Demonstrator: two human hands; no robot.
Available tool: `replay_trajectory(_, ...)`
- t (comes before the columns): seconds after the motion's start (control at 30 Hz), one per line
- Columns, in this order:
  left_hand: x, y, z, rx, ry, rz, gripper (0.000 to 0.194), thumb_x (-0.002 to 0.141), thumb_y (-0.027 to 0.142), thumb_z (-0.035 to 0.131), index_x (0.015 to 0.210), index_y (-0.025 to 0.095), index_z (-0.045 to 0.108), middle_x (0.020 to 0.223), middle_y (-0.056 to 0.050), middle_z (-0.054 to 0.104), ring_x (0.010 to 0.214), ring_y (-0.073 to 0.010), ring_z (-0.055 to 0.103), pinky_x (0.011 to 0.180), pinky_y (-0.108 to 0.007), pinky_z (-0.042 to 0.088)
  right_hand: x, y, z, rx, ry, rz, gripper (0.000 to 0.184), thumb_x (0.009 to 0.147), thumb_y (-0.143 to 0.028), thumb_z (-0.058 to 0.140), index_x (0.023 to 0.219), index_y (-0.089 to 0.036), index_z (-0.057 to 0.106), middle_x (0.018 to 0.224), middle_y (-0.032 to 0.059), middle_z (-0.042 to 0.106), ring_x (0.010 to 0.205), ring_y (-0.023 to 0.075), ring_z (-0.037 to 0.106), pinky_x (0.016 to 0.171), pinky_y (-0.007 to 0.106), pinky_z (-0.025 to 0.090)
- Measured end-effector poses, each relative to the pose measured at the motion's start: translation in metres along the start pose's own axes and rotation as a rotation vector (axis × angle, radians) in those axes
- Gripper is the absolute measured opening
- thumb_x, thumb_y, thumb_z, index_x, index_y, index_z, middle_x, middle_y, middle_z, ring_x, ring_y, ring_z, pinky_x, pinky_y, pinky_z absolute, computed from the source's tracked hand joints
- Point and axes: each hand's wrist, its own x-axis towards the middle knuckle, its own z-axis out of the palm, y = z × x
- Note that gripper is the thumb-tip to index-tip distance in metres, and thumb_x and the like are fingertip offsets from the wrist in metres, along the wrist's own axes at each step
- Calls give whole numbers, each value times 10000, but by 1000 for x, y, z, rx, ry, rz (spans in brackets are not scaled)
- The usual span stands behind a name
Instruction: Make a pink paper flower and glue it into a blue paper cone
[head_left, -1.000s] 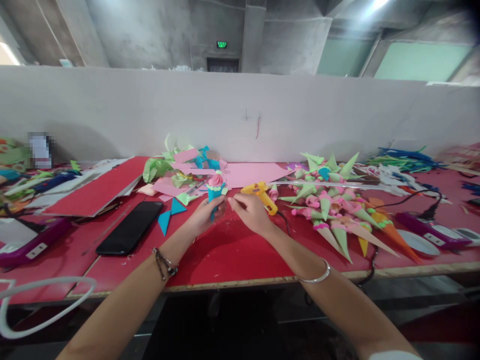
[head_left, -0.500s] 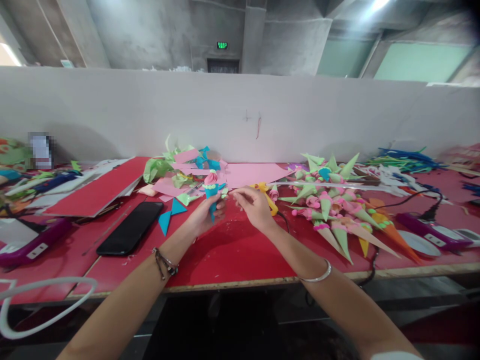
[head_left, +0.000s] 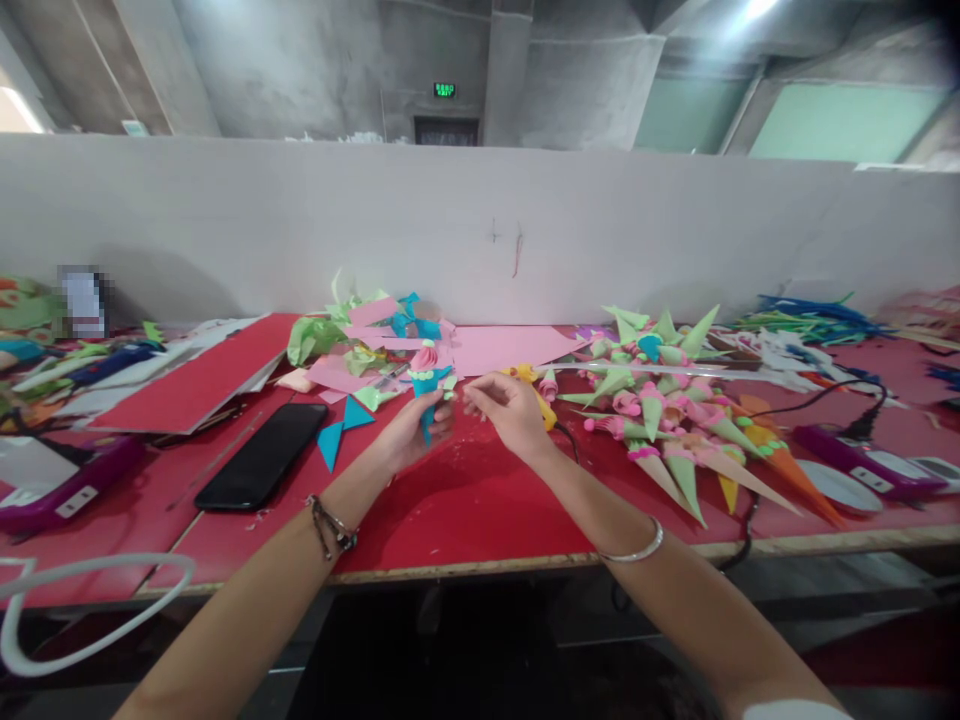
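My left hand is closed around a blue foam ice cream cone, held upright with a pink swirl and a pale green scalloped trim on top. A small pale green piece shows beside the cone at my left fingertips. Just to the right, my right hand is raised with thumb and fingers pinched together; whatever is between them is too small to make out. Behind that hand lies a yellow glue gun, partly covered by it. Two blue triangles rest on the table left of my left hand.
A black phone lies at the left, near red sheets. Colourful scraps and a pink sheet are at the back. Many foam cones are heaped at the right, by a purple power strip. A grey partition stands behind.
My right hand has moved slightly right, away from the cone, and now covers more of the glue gun. My left hand still holds the cone, barely shifted.
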Motion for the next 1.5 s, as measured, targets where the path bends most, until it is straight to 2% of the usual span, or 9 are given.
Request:
replay_trajectory(0.1,-1,0,0,14,-9,-2,195,718,272,535,608,153,428,450,62,379,365,-37,313,396,-165,274,0,0,-1,-23,13,-31,94,717,-267,576,693,-178,592,567,-29,548,514,90,515,500,209,419)
replay_trajectory(0.37,-3,-4,3,189,-75,25,137,650,262,501,614,131,521,386,50,359,383,-63,330,438,-203,286,1,0,0,-14,19,-20,112,719,-217,563,800,-185,632,778,13,633,710,119,584,645,236,468)
replay_trajectory(0.5,-2,-6,6,230,-69,39,157,644,268,518,561,137,492,370,64,332,352,-46,278,408,-199,228,0,-2,2,100,15,22,70,685,-207,597,749,-192,620,697,-16,628,626,99,585,616,229,479)
replay_trajectory(0.67,-2,-7,10,285,6,88,156,626,244,565,576,151,450,400,81,339,365,-35,266,402,-188,199,-1,-3,3,149,0,9,72,664,-215,621,736,-202,617,663,-32,622,584,91,578,605,232,489)
replay_trajectory(0.8,-1,-9,10,325,14,87,63,601,189,528,612,141,488,410,77,358,370,-32,276,410,-189,204,0,-3,3,169,20,18,99,666,-239,619,760,-210,627,708,-20,639,647,108,595,641,253,498)
replay_trajectory(0.93,-1,-10,9,361,11,74,59,597,172,488,616,125,518,428,64,372,383,-31,293,418,-192,213,0,-4,4,184,32,15,74,677,-237,611,743,-209,628,648,-27,620,584,100,579,568,237,487)
replay_trajectory(1.03,-1,-11,10,390,29,79,45,592,171,497,598,126,504,472,51,406,402,-32,319,425,-192,226,0,-4,4,171,14,-44,57,681,-214,613,737,-212,622,649,-31,594,584,92,558,547,221,469)
replay_trajectory(1.2,-1,-15,12,441,68,86,49,577,159,526,572,136,483,450,55,405,413,-46,359,436,-192,252,0,-5,3,79,-12,-135,53,698,-213,603,748,-215,620,737,-15,566,675,101,543,598,230,461)
replay_trajectory(1.5,1,-17,7,490,52,74,15,561,157,502,565,143,500,458,48,433,423,-53,367,445,-199,267,1,-1,3,-38,-13,-132,39,713,-235,584,745,-213,585,766,-6,534,705,115,526,654,253,456)
